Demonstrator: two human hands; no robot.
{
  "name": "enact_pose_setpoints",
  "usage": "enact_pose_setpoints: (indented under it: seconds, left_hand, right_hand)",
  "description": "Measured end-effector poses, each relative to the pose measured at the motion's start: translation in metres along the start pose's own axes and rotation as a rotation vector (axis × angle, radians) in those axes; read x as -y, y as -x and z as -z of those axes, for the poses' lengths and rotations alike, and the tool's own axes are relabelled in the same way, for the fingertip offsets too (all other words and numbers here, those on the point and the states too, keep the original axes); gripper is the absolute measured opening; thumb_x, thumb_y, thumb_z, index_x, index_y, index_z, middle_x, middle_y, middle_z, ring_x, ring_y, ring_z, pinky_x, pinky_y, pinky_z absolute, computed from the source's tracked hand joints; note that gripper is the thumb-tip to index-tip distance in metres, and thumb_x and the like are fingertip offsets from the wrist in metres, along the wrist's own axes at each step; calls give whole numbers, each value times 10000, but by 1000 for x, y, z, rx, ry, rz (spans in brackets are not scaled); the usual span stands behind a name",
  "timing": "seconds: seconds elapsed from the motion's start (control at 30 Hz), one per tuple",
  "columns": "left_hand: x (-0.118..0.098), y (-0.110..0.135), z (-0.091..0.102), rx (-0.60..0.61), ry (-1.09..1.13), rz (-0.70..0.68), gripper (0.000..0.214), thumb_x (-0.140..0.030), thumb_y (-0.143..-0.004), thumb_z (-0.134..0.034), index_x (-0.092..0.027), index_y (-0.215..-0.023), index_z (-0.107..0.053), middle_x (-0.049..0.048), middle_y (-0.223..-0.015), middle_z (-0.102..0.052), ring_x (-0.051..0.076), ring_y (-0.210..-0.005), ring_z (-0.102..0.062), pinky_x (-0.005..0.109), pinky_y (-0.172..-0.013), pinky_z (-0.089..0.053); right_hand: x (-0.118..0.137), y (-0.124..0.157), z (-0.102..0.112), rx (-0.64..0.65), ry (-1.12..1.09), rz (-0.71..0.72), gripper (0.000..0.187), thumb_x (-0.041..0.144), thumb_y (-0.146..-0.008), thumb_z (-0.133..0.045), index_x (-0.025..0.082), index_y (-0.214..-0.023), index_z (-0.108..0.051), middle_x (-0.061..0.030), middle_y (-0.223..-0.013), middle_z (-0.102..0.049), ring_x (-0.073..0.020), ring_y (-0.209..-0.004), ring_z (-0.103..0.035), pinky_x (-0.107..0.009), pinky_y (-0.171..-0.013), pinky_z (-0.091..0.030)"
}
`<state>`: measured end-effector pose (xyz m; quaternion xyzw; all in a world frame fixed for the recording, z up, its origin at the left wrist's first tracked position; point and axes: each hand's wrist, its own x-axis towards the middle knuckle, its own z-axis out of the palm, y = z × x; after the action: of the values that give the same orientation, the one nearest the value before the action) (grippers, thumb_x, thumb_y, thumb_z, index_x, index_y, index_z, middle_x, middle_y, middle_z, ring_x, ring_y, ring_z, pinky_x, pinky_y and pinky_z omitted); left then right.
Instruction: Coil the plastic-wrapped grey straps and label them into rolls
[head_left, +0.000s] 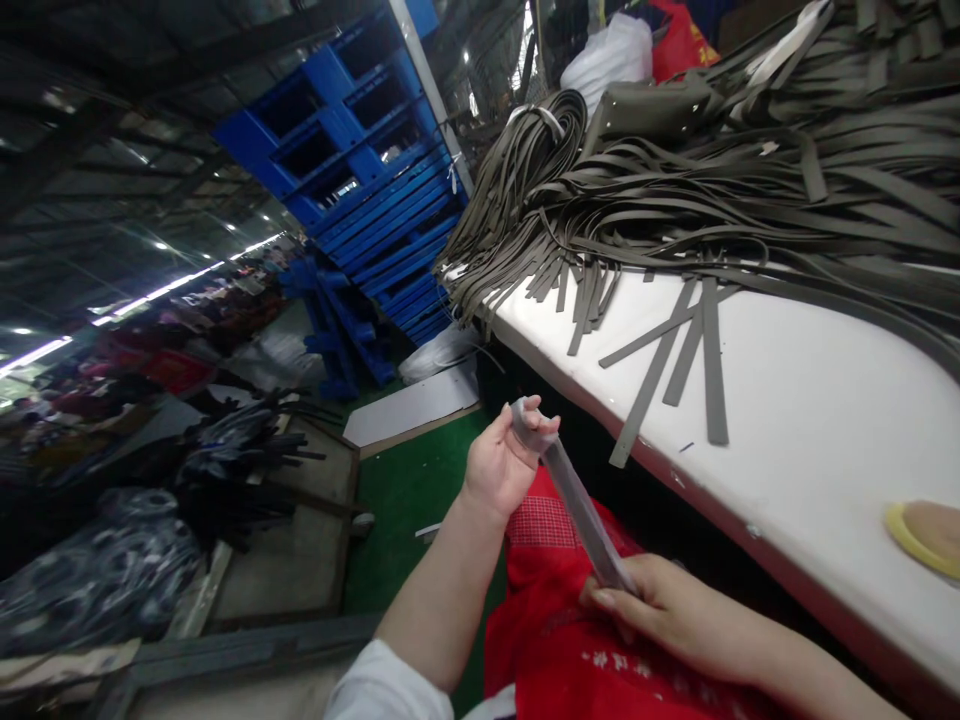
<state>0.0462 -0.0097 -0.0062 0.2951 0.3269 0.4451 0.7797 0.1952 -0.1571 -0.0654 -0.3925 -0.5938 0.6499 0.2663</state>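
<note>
A flat grey strap (579, 510) runs slantwise between my two hands, above the red apron (555, 620). Its upper end bends over the fingers of my left hand (499, 470), whose thumb and curled fingers hold it with the palm turned up. Lower down, my right hand (664, 608) is closed round the strap, thumb on top. What part of the strap lies inside or below that hand is hidden. Beside my hands, a heap of similar dark grey straps (675, 210) covers the back of the white table (810, 430), several loose ends hanging towards its near edge.
A yellow tape roll (926, 540) lies on the table at the right. Blue plastic pallets (375, 210) are stacked beyond the table. To the left stand boards with dark bundled straps (247, 450) and a plastic-wrapped pile (97, 570). The floor (405, 500) is green.
</note>
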Motion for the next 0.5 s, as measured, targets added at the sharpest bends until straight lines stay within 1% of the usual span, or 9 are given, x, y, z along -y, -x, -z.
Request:
enact_pose_setpoints:
  seconds: [0.07,0.1,0.17,0.23,0.27,0.33,0.4,0.43,0.5]
  left_hand:
    - [13,-1,5,-11,-273,-176,320,-301,-1000,-386,-97,-1050,-627,58,-818,-657,175,-856,-648,386,-1017,-431]
    - [21,1,7,31,-485,-262,325,-339,-994,-406,-111,-1041,-632,81,-864,-675,200,-912,-643,401,-1034,-404]
    - [35,11,10,186,-952,-395,324,-395,-961,-471,-129,-994,-654,114,-921,-678,238,-965,-617,399,-1027,-375]
    - [43,24,11,378,-1317,-424,324,-423,-932,-506,-143,-877,-661,112,-861,-653,240,-875,-601,371,-923,-407]
    - [45,31,11,445,-1429,-405,348,-433,-935,-489,-150,-805,-646,94,-783,-626,220,-780,-584,347,-831,-420]
    - [44,40,8,508,-1503,-259,452,-455,-968,-406,-155,-693,-602,48,-626,-546,165,-605,-513,290,-651,-385]
    - [38,44,6,519,-1365,34,563,-507,-994,-305,-148,-675,-601,6,-494,-463,124,-462,-430,256,-524,-319]
    - [35,45,5,527,-1235,193,607,-545,-991,-279,-139,-690,-615,-12,-443,-432,111,-403,-394,246,-482,-300]
    - [28,45,2,551,-952,433,656,-617,-967,-289,-119,-711,-632,-43,-366,-374,98,-316,-346,233,-427,-301]
  right_hand:
    - [8,4,2,-30,-83,53,436,528,-954,-446,172,-707,-488,11,-655,-533,-106,-607,-460,-227,-608,-374]
    - [11,5,7,-76,-127,70,446,553,-940,-464,170,-713,-496,14,-641,-522,-103,-595,-448,-226,-594,-370]
    - [11,7,23,-210,-185,56,471,610,-887,-516,164,-736,-529,22,-593,-495,-100,-550,-428,-231,-553,-360]
    - [6,7,44,-347,-153,-20,482,636,-841,-553,159,-776,-572,15,-576,-514,-117,-528,-462,-249,-536,-387]
    - [2,7,54,-427,-88,-55,468,625,-823,-578,158,-806,-596,-5,-610,-559,-139,-558,-512,-269,-562,-426]
    - [-4,7,66,-635,126,-59,416,551,-794,-633,157,-931,-632,-71,-821,-661,-212,-750,-616,-346,-716,-509]
    - [-6,7,65,-764,335,43,406,382,-795,-629,170,-1140,-607,-114,-1125,-647,-264,-1031,-608,-424,-936,-488]
    - [-5,7,60,-746,389,106,459,283,-793,-593,182,-1239,-562,-116,-1239,-604,-263,-1133,-573,-436,-1011,-453]
    - [0,5,45,-568,383,198,585,130,-752,-513,202,-1332,-491,-99,-1321,-563,-232,-1209,-539,-412,-1069,-420]
